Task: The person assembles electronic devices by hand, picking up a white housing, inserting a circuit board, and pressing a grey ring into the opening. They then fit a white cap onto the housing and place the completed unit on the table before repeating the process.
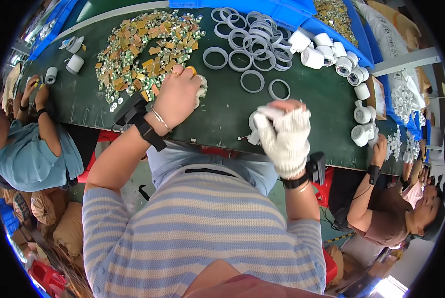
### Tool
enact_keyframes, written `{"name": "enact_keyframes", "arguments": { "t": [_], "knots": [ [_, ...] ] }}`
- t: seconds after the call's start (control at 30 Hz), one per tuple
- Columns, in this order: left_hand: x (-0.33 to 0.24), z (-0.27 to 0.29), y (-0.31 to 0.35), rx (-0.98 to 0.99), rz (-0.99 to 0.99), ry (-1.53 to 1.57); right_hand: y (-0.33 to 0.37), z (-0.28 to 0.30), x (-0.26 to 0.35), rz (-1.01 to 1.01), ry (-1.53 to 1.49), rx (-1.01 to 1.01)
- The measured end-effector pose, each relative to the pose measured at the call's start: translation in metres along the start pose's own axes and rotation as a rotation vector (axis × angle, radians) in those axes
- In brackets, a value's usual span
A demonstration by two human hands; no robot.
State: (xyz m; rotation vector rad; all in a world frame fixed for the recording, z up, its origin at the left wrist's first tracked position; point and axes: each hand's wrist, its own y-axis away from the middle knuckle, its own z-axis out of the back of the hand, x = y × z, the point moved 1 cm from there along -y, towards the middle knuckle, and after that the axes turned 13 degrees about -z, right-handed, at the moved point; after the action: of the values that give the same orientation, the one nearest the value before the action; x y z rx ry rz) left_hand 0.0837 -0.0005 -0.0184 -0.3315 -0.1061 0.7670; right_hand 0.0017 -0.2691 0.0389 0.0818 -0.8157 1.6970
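Note:
My left hand point(175, 99), bare with a ring and a yellow cover on a fingertip, is closed over the table beside the pile of circuit boards point(148, 47). A crumpled white cloth-like piece point(200, 93) shows at its fingers; its kind is unclear. My right hand point(286, 139), in a white knit glove with bare fingertips, is closed around a white round part point(254, 130) near the table's front edge. Much of that part is hidden by the glove, and a small wire plug point(242, 137) shows beside it.
Grey-white rings point(252, 81) lie in a heap beyond my hands. White cylindrical housings point(312, 58) stand at the right. Blue bins point(287, 12) line the far side. Co-workers sit at both sides; one person's hand point(380, 149) is near the right-hand housings.

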Motion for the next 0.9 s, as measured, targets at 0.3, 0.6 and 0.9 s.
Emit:
{"name": "enact_keyframes", "arguments": {
  "t": [0.3,0.6,0.9],
  "knots": [
    [-0.013,0.011,-0.006,0.055,0.417,1.011,0.050,-0.018,0.001,-0.016,0.102,0.108],
    [-0.067,0.030,0.021,-0.059,0.461,1.726,0.008,-0.012,0.012,-0.185,-0.508,0.344],
    [-0.071,0.041,0.023,0.002,0.520,1.701,-0.004,-0.008,0.013,-0.148,-0.484,0.458]
  ]
}}
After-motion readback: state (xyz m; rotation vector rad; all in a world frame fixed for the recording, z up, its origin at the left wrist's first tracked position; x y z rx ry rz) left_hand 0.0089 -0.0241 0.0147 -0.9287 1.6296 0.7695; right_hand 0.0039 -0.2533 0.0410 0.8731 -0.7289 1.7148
